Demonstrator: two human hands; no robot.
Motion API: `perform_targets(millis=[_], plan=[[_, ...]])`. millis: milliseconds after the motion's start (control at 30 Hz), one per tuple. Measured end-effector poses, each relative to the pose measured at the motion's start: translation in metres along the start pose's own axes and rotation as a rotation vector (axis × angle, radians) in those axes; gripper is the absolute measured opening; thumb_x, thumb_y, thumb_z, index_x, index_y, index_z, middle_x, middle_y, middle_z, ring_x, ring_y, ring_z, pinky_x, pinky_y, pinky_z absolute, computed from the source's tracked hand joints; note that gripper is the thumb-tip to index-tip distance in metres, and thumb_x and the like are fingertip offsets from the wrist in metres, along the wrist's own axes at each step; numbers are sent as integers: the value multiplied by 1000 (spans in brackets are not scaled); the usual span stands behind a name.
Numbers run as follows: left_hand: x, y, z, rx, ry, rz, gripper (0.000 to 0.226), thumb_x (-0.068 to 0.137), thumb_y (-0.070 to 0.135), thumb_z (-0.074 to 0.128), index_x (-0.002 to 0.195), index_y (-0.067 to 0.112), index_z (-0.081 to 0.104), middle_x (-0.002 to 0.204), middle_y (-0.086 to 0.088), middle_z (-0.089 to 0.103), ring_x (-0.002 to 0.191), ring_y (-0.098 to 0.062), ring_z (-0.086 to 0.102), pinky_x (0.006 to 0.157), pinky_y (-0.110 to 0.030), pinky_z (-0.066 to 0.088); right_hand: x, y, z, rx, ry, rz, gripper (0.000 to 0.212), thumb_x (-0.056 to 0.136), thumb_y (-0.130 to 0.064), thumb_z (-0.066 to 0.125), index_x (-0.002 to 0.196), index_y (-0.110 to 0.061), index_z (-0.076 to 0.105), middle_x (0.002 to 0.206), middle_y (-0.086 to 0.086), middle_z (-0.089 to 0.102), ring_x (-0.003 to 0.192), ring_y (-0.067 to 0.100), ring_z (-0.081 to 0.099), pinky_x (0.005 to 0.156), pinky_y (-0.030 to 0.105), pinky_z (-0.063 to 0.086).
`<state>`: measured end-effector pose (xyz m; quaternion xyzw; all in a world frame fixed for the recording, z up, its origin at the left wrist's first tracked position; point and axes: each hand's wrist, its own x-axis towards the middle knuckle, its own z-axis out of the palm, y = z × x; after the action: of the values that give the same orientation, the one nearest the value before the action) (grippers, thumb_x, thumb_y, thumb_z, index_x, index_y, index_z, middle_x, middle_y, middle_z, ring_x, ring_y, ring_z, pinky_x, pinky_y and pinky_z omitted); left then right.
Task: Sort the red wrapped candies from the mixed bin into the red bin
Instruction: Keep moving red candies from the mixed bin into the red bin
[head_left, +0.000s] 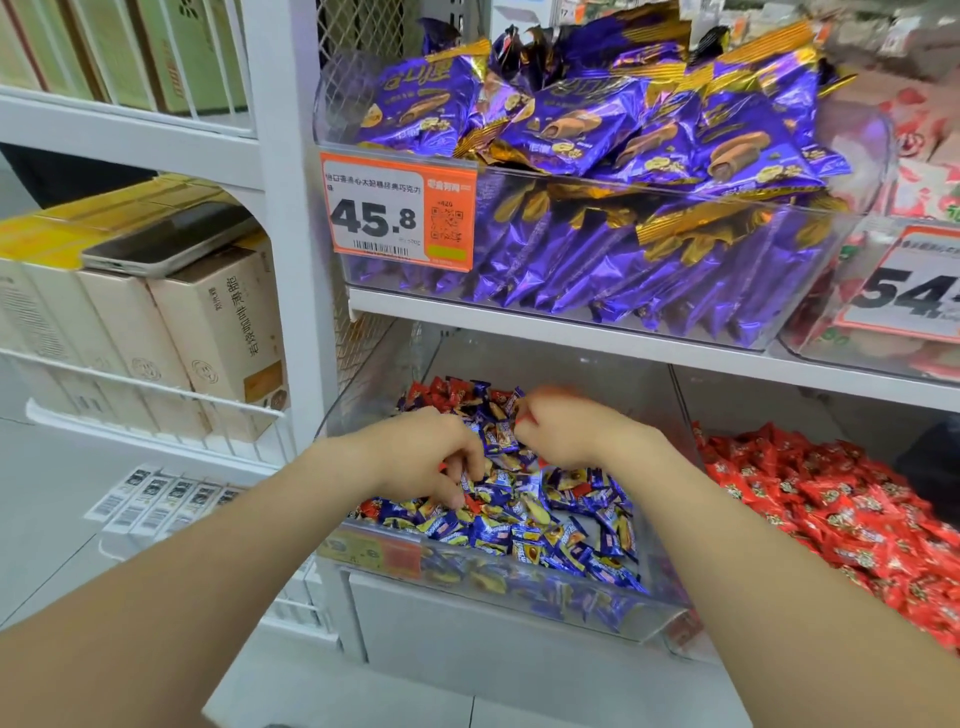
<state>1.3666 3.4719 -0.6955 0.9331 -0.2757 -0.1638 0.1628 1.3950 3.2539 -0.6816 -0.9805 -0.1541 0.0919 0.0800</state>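
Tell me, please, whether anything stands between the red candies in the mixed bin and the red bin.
Only the clear wall between the two bins, open above, separates the red candies from the red bin. Blue candies lie over some of them.

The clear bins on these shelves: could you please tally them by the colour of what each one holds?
Bin of purple packs: 1
Bin of red-and-white packs: 1
Bin of mixed blue and red candies: 1
Bin of red candies: 1
Total: 4 bins
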Motion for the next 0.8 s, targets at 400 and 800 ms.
perform_targets(millis=[400, 800], plan=[[-6, 17, -1, -137, 159, -100, 15, 93, 28, 62, 93, 13, 62, 80, 1, 73, 66, -15, 62, 65, -34, 50, -27, 9, -16, 529, 13, 48, 23, 101, -31, 70, 105, -10, 77, 77, 16, 77, 49, 10, 65, 53, 23, 53], [-11, 5, -9, 135, 189, -267, 15, 99, 35, 66, 101, 20, 69, 84, 1, 68, 81, -23, 69, 78, -43, 60, -29, -34, -6, 328, -60, -121, 17, 89, -22, 73, 101, -29, 84, 95, -8, 77, 43, -3, 53, 47, 14, 42]])
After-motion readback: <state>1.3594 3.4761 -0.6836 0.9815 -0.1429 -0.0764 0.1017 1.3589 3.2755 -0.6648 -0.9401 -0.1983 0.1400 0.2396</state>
